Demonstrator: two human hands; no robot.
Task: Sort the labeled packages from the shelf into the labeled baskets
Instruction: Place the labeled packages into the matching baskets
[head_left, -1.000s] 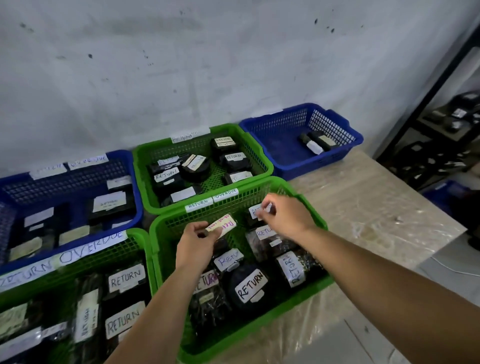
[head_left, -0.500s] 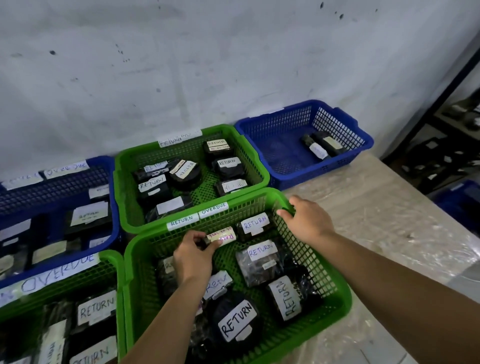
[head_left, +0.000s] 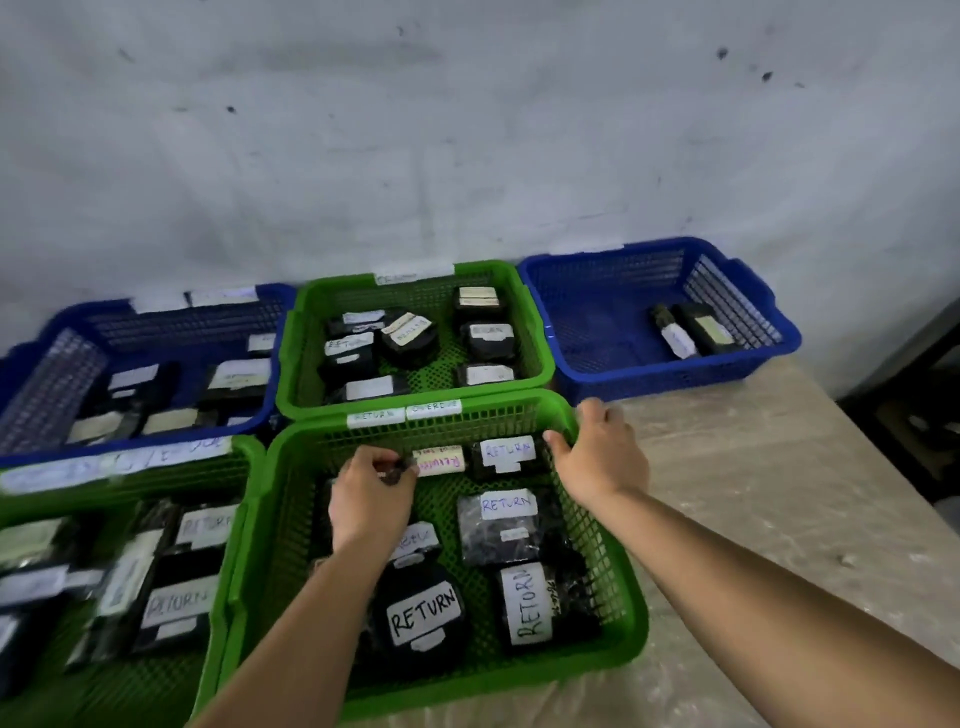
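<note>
My left hand pinches a small dark package with a pale label written in pink, low inside the near green basket. That basket carries RETURN and OVERDUE tags on its far rim and holds several black packages labelled RETURN. My right hand grips the basket's far right rim, fingers curled over the edge.
A second green basket with labelled packages stands behind. Blue baskets sit at the back left and back right, the right one holding two packages. Another green basket is at the near left. A plastic-covered table extends right.
My right hand let go of a RETURN package, which now lies in the basket, and moved to the rim. My left hand lowered its package deeper into the basket.
</note>
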